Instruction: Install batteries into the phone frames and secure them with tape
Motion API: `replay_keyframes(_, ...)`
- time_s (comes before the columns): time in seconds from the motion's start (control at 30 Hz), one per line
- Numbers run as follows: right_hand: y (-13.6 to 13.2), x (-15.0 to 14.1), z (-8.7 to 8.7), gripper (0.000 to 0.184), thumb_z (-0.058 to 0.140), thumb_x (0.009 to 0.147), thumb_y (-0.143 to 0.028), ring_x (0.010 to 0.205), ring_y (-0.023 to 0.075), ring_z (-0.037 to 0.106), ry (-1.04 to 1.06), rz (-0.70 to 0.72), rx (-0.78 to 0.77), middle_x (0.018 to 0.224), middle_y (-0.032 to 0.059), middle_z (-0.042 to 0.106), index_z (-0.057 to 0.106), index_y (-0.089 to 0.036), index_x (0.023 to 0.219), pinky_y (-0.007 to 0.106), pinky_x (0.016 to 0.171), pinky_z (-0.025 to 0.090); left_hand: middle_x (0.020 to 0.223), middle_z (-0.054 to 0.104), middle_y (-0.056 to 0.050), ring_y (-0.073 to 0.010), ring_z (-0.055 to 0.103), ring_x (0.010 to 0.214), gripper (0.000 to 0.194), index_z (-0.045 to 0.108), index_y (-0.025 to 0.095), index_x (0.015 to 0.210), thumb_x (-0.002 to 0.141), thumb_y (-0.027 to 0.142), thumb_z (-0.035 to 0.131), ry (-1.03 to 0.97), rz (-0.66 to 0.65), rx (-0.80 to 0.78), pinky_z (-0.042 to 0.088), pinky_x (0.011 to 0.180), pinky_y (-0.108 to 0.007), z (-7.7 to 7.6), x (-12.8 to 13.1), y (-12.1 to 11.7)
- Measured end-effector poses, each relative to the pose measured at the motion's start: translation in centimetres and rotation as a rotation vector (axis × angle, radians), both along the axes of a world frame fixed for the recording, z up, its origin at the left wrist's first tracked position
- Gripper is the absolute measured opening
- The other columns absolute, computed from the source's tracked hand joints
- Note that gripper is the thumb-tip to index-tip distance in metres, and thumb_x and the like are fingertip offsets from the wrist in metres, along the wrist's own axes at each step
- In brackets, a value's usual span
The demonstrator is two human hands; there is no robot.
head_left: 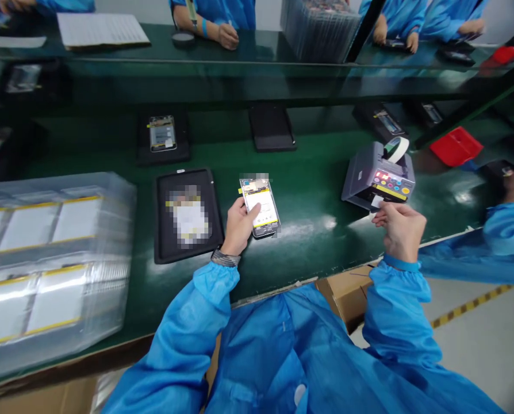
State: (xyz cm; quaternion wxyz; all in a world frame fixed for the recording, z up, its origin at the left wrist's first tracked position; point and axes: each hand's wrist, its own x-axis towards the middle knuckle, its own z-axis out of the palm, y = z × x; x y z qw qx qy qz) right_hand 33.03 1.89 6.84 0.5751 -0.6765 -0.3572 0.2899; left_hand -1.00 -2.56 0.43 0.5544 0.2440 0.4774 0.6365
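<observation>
My left hand is closed round an opened phone, with the thumb over its white, yellow-edged battery. The phone is tilted slightly above the green bench. At the right, my right hand pinches a small white piece of tape at the front of a grey tape dispenser. A roll of white tape stands in the top of the dispenser. Left of my left hand lies a black tray with another opened phone in it, partly blurred out.
Clear plastic trays of white batteries fill the left side. Black trays with phones and one bare black tray lie farther back. A red bin sits at the right. Co-workers in blue sleeves sit across the bench and at my right.
</observation>
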Motion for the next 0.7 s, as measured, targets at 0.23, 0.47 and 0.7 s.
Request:
replay_keyframes(0.23, -3.7, -8.3, -1.7, 0.019, 0.08, 0.067, -0.032, 0.043, 0.0089, 0.047, 0.086, 0.393, -0.096, 0.051, -0.0022, 0.057, 0.074, -0.016, 0.075, 0.021, 0.042, 0.039, 0.108, 0.078, -0.011, -0.0277, 0.076, 0.095, 0.057, 0.062, 0.016, 0.109, 0.067, 0.041, 0.092, 0.018, -0.02, 0.04, 0.062, 0.089, -0.043, -0.6, 0.1, 0.1)
replay_keyframes(0.47, -4.7, -17.5, -4.3, 0.031, 0.082, 0.07, -0.045, 0.051, 0.011, 0.048, 0.106, 0.71, -0.154, 0.058, -0.0003, 0.06, 0.07, -0.017, 0.074, 0.025, 0.05, 0.038, 0.108, 0.078, -0.01, -0.0269, 0.076, 0.096, 0.056, 0.061, 0.017, 0.108, 0.068, 0.042, 0.091, 0.032, -0.013, 0.069, 0.062, 0.088, -0.041, -0.8, 0.2, 0.2)
replay_keyframes(0.7, -4.7, -18.2, -4.9, 0.031, 0.079, 0.073, -0.046, 0.053, 0.0118, 0.048, 0.067, 0.71, -0.152, 0.06, 0.0005, 0.061, 0.07, -0.016, 0.077, 0.026, 0.052, 0.038, 0.106, 0.078, -0.01, -0.0278, 0.076, 0.1, 0.052, 0.06, 0.017, 0.108, 0.072, 0.042, 0.089, 0.049, -0.002, 0.077, 0.061, 0.091, -0.042, -0.9, 0.1, 0.2)
